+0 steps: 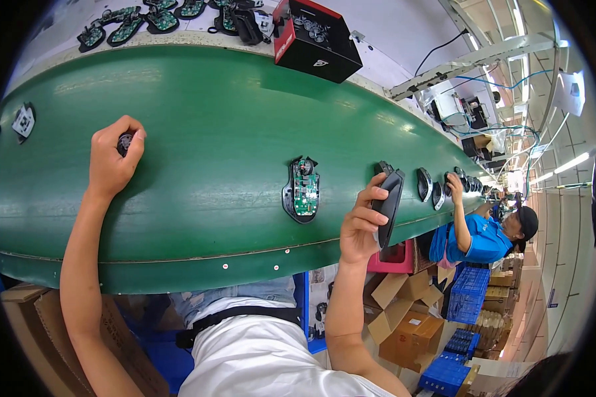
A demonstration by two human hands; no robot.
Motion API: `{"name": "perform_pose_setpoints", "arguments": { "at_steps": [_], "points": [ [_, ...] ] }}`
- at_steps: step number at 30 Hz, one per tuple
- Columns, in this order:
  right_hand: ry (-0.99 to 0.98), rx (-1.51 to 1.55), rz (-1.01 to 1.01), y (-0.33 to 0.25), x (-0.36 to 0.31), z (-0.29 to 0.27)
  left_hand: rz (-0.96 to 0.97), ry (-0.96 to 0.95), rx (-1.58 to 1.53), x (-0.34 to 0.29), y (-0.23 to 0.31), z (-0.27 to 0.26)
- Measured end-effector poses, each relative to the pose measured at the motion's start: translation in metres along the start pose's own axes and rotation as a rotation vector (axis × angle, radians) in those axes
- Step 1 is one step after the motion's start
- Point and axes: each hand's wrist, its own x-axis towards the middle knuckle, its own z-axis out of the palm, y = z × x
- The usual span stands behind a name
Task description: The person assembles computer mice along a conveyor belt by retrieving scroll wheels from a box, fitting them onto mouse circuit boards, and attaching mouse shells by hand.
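My left hand [116, 155] is raised over the left part of the green belt, closed in a fist. Between its thumb and fingers shows a small dark round part [124, 143], mostly hidden by the hand. On the right, my right hand [364, 221] grips a black computer mouse shell [391, 205] tilted on edge, fingers on its left side. Between the hands, a mouse base with a green circuit board [304, 190] lies on the belt, open side up, touched by neither hand. Another dark mouse part [382, 167] sits just behind the held shell.
Across the green belt [198, 132], a black and red box [318, 46] holds small wheels, beside several circuit-board bases [161, 20]. Mouse parts [24, 122] lie far left. To the right, a co-worker in blue [477, 235] reaches to a row of mice [425, 184]. Cartons [410, 334] stand below.
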Motion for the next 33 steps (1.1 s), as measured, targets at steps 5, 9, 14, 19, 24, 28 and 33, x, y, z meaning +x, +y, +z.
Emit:
{"name": "perform_pose_setpoints", "arguments": {
  "at_steps": [5,9,14,19,24,28,33],
  "points": [
    [0.165,-0.780,-0.144,-0.025,-0.010,0.006,-0.026,-0.022,-0.015,-0.003,0.003,-0.002],
    [0.350,-2.609,-0.385,-0.050,0.011,0.027,-0.006,-0.010,-0.022,-0.003,0.001,0.003],
    [0.176,-3.235,-0.044,-0.071,0.021,0.009,-0.023,-0.032,-0.021,-0.004,0.005,0.001],
    [0.073,-3.008,0.009,-0.094,0.049,0.001,-0.071,-0.040,-0.029,-0.002,0.003,0.004],
    [0.027,-2.895,0.178,-0.101,0.056,-0.001,-0.082,-0.083,0.020,-0.004,0.006,0.000],
    [-0.012,-2.825,0.186,-0.102,0.057,-0.004,-0.077,-0.111,0.020,-0.005,0.002,0.000],
    [0.007,-2.723,0.156,-0.110,0.056,-0.004,-0.122,-0.124,-0.034,-0.005,0.000,-0.001]
  ]
}}
